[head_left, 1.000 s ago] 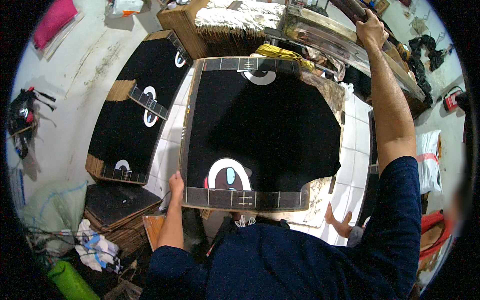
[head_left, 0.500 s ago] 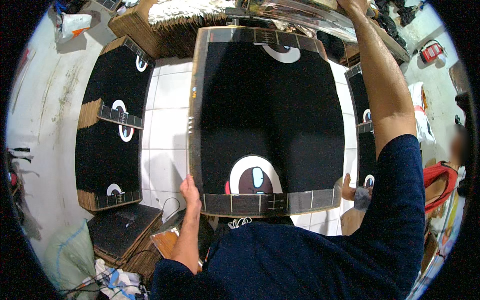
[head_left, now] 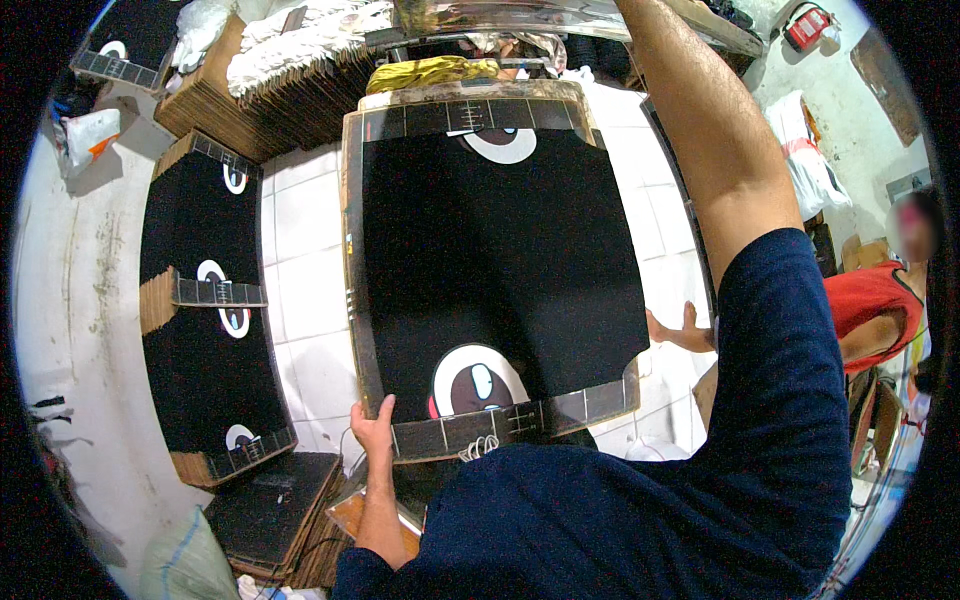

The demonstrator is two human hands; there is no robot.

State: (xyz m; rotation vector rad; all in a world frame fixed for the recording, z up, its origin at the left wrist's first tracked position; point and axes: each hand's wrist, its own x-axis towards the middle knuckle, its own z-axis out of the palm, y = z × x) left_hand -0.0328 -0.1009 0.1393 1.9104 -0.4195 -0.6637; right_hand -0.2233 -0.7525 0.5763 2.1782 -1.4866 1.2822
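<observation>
A large board lies in front of me, covered in black fabric with a cartoon eye print at its far end and another at its near end. Dark strips with white ruled lines run across both ends. My left hand grips the near left corner of the board, thumb up along the edge. My right arm stretches forward past the board's right side; its hand lies beyond the upper edge, out of sight. Near that edge is part of a shiny, see-through framed panel.
On the left stand stacks of black-covered boards with eye prints. White cloth pieces lie on packed boards at the back, beside a yellow cloth. A person in red is at right, bare feet near the board. A fire extinguisher is far right.
The view has shifted, with the board now further left. My right hand has passed out of the top of the picture. The yellow cloth at the back has come into sight.
</observation>
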